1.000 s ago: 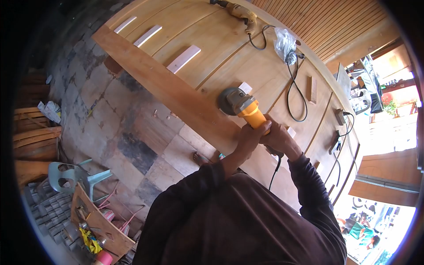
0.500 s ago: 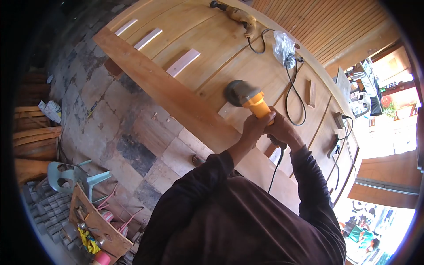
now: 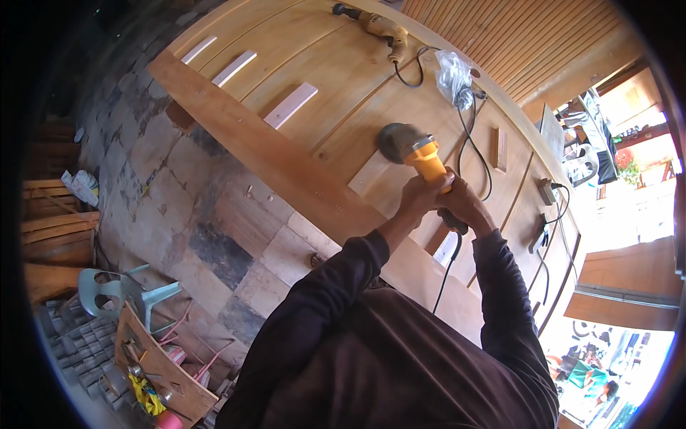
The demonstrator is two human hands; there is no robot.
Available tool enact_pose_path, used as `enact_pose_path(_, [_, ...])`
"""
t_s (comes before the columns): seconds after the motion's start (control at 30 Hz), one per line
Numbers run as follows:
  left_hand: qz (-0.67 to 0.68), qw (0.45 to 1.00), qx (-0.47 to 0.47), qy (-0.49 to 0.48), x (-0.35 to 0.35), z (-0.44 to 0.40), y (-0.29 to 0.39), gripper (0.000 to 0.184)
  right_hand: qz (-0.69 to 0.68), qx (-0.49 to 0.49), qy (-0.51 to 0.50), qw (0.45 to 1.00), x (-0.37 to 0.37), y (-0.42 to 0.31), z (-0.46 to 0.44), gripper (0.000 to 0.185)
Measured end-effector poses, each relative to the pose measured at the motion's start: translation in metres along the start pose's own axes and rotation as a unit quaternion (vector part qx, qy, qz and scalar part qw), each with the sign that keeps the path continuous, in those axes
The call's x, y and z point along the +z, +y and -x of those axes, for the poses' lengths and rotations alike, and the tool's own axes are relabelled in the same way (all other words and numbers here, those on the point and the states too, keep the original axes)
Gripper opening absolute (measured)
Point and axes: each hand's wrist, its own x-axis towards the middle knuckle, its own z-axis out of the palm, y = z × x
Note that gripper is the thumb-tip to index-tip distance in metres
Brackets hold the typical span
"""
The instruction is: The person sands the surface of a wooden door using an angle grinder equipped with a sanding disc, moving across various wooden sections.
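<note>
A yellow angle grinder (image 3: 428,161) with a round dark disc (image 3: 390,143) rests over the large wooden panel, its disc above or against a pale wood strip (image 3: 369,173). My left hand (image 3: 416,196) is wrapped round the rear of its body. Beside it my right hand (image 3: 466,203) grips the back end of the same tool. The fingers overlap, so parts of each grip are hidden. From the tool's tail a black cord (image 3: 449,266) drops toward my body.
Pinkish wood strips (image 3: 291,106) lie on the panel (image 3: 343,79). Farther back are a corded drill (image 3: 382,27), a clear plastic bag (image 3: 453,75) and a loose black cable (image 3: 469,139). A power socket block (image 3: 548,191) sits at right. On the tiled floor stands a pale green chair (image 3: 107,289).
Both hands have carried the angle grinder a little to the right and slightly away from me. More of the pale wood strip by the disc now shows.
</note>
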Motion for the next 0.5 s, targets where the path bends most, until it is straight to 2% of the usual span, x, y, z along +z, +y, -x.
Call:
enact_pose_path(0.17, [0.01,1.0,0.0,0.009,0.003,0.005,-0.012,0.048,0.038,0.012,-0.009,0.999,0.0,-0.014,0.015,0.064])
enact_pose_path(0.37, [0.016,0.998,0.045,0.049,-0.016,0.036,-0.016,0.05,0.117,0.004,-0.021,0.993,0.022,-0.034,0.028,0.068])
enact_pose_path(0.5, [-0.013,0.995,0.017,0.094,-0.021,0.057,-0.005,0.05,0.136,-0.038,-0.03,0.99,0.035,-0.029,0.031,0.069])
